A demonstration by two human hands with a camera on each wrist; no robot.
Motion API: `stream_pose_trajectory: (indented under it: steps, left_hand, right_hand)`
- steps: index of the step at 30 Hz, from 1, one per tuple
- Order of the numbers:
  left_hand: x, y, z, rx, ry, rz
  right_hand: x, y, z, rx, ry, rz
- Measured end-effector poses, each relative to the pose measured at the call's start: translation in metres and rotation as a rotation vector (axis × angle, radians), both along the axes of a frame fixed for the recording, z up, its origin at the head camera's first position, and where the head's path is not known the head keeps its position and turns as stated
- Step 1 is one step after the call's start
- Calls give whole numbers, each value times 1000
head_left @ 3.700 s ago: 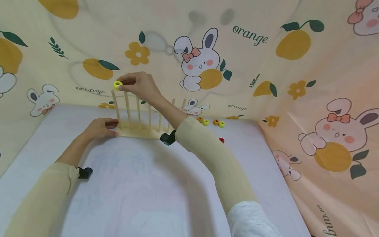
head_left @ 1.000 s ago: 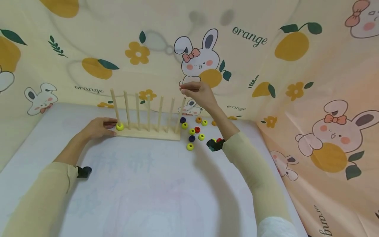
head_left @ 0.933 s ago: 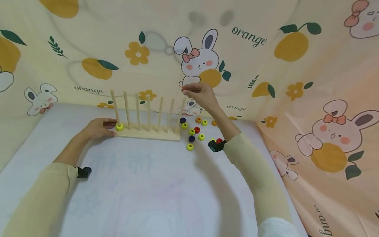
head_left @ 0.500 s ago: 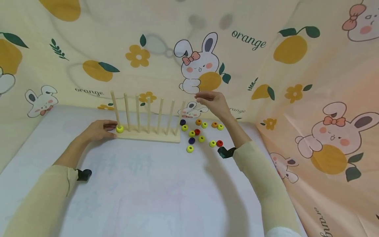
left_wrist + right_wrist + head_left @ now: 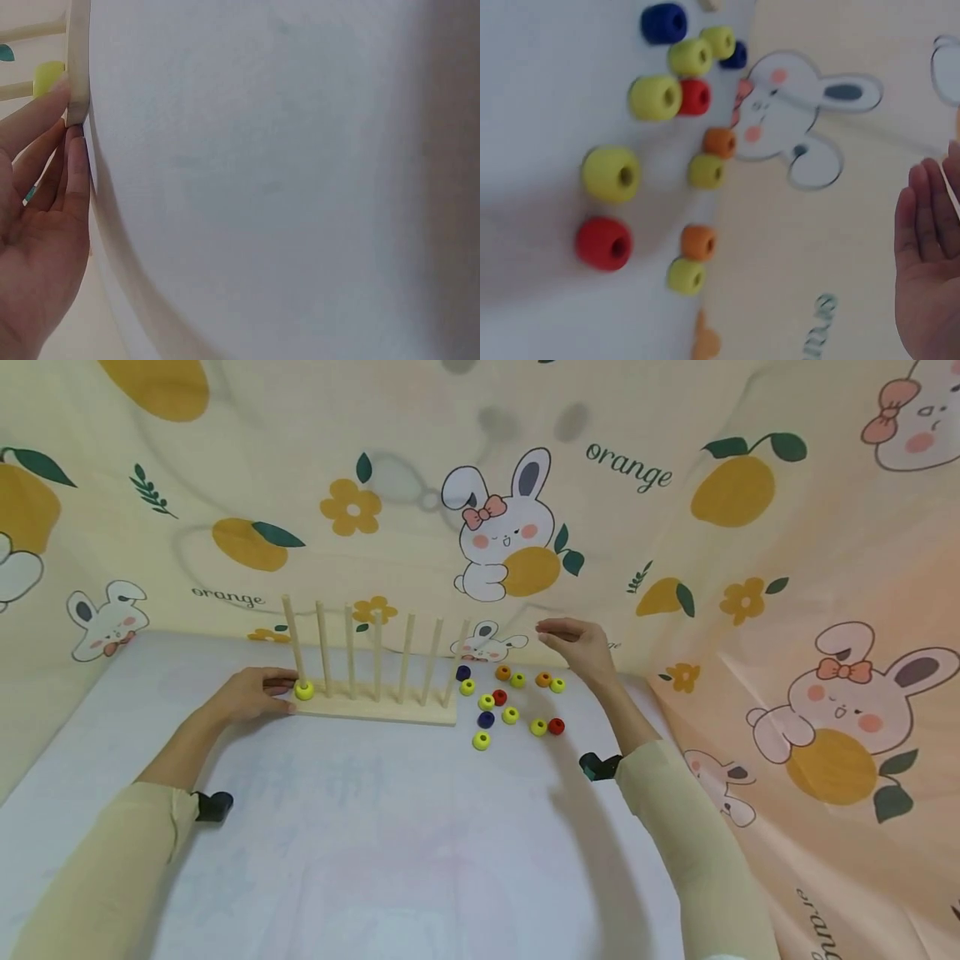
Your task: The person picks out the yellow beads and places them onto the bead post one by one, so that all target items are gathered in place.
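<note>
A pale wooden peg rack (image 5: 375,706) with several upright pegs stands toward the back of the table. One yellow bead (image 5: 303,691) sits at the foot of its leftmost peg. At that end my left hand (image 5: 251,695) holds the base between thumb and fingers; the left wrist view shows the thumb (image 5: 46,109) right by the yellow bead. My right hand (image 5: 581,647) is raised above the back right of the table, its fingers fairly straight, with nothing in them. Below it lie loose beads, among them a red bead (image 5: 556,726) and an orange bead (image 5: 543,679).
Right of the rack, several yellow, red, orange and dark blue beads are scattered, such as a dark blue bead (image 5: 486,719) and a yellow bead (image 5: 482,741). A white cloth (image 5: 360,843) covers the table. Behind it hangs a printed curtain (image 5: 637,527).
The yellow bead, earlier in my right hand above the leftmost peg, is down on that peg. My right hand has moved right, lately lowering over the loose beads. The left hand stays put.
</note>
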State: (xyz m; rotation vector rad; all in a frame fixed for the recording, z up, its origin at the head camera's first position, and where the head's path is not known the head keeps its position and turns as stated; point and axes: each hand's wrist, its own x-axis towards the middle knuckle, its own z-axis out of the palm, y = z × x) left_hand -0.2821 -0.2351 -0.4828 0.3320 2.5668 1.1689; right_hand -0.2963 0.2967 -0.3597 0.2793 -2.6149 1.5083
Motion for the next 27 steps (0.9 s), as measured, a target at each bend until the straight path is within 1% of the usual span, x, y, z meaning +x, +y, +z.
stream_pose_trajectory:
  steps: [4, 7, 11, 14, 17, 22, 25, 27]
  left_hand:
    - [-1, 0, 0, 7, 5, -3]
    - [-1, 0, -1, 21, 8, -7]
    - [0, 0, -1, 18, 13, -6]
    - [1, -1, -1, 13, 11, -4]
    - [-1, -1, -1, 22, 3, -2]
    - [-1, 0, 2, 38, -7, 5]
    - [0, 0, 1, 44, -7, 1]
    - [0, -1, -1, 50, -1, -3]
  right_hand:
    - [-1, 15, -10, 0, 10, -51]
    - [0, 23, -17, -12, 23, -72]
    - [10, 25, -17, -48, 33, -63]
    - [16, 25, -17, -63, 28, -74]
    - [16, 29, -23, -84, 21, -96]
    - [12, 40, -37, -107, 13, -122]
    - [11, 48, -50, -91, -13, -148]
    - [7, 54, -63, -97, -31, -172]
